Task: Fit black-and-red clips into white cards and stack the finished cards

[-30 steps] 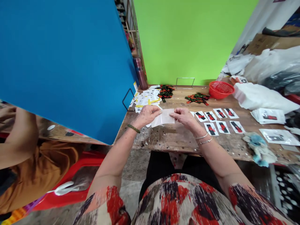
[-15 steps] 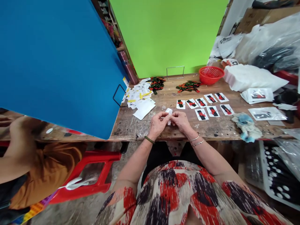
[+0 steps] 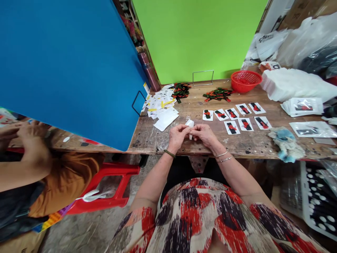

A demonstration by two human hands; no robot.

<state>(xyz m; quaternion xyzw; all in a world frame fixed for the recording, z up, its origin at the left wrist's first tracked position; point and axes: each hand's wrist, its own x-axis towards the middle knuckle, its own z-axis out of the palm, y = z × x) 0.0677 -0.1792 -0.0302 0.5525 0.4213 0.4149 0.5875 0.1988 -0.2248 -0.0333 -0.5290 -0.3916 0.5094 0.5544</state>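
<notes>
My left hand (image 3: 177,138) and my right hand (image 3: 205,135) meet above the table's front edge, fingertips pinched together on a small white piece (image 3: 189,123). Its upper end sticks out above the fingers; the rest is mostly covered. Several white cards (image 3: 231,128) bearing black and red pieces lie in two rows to the right. Beyond my left hand are white sheets (image 3: 165,119) and a heap of white and yellow slips (image 3: 161,100). Two piles of dark green and red pieces (image 3: 181,90) (image 3: 218,94) lie farther back.
Green (image 3: 197,38) and blue (image 3: 65,66) panels stand behind and left. A red basket (image 3: 245,82), bagged cards (image 3: 302,106) and a stained cloth (image 3: 286,143) are at right. Another person's arm (image 3: 28,158) is at far left, near a red stool (image 3: 118,182).
The view has shifted slightly, so the table items appear farther right. My hands stay together on the white piece, with the fingertips closer. The other person's hands have moved.
</notes>
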